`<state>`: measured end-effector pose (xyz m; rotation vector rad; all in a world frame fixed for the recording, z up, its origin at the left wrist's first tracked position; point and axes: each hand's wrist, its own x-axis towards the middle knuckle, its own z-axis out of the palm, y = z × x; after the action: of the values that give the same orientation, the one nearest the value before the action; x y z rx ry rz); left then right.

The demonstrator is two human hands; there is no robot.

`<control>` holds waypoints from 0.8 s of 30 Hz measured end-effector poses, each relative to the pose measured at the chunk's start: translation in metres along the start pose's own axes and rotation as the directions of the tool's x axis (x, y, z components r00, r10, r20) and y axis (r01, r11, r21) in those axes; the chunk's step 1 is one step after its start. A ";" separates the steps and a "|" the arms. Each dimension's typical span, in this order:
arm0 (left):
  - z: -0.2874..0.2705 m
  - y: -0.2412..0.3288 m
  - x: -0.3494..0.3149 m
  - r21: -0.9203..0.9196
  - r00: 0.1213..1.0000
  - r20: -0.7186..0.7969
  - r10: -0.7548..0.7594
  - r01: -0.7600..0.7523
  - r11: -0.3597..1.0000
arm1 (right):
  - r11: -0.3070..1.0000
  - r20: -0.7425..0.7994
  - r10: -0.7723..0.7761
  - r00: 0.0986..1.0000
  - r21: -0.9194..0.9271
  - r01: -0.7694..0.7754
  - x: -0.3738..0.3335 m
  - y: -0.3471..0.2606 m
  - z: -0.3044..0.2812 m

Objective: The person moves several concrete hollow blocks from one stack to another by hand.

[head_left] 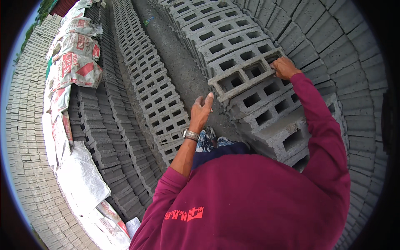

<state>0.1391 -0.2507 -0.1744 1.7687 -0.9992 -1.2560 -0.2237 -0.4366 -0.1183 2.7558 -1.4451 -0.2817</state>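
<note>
A grey hollow concrete block (248,85) lies slightly askew on top of a row of similar blocks, its cells facing up. At its right end, my right hand (284,68) is closed, fingers curled over the end wall. My left hand (201,109) hangs just short of the block's left end, fingers stretched out and apart, holding nothing. A metal-banded watch (191,134) sits on my left wrist. The right fingertips are partly hidden by the block.
Lower blocks (287,129) step down near my right side. Another long row of hollow blocks (160,98) stands left of the narrow walkway (171,46). Farther left, red-and-white sacks (77,66) cover stacked blocks. A tall block wall (341,50) rises at right.
</note>
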 end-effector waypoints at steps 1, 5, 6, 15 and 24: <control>0.006 -0.016 0.015 0.019 1.000 -0.009 -0.016 0.016 1.000 | 1.000 -0.002 -0.007 1.000 0.003 0.007 0.006 -0.005 -0.001; 0.046 0.010 0.049 -0.015 0.941 0.242 -0.236 0.247 0.969 | 1.000 -0.022 0.022 1.000 0.010 -0.021 -0.001 0.002 0.010; 0.053 0.024 0.050 0.011 0.914 0.293 -0.281 0.291 0.957 | 0.999 -0.037 0.032 0.999 0.022 -0.031 -0.006 0.001 0.010; 0.049 0.031 0.060 -0.169 0.881 0.336 -0.333 0.404 0.899 | 0.148 0.188 0.595 0.781 0.930 -0.337 -0.010 0.043 -0.033; 0.052 0.028 0.071 -0.257 0.881 0.335 -0.333 0.425 0.868 | 0.268 0.573 0.544 0.613 0.574 -0.774 0.038 0.076 0.023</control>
<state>0.1000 -0.3330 -0.1900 1.5993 -0.5473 -1.8504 -0.2678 -0.5095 -0.1391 2.1231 -3.3491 0.0775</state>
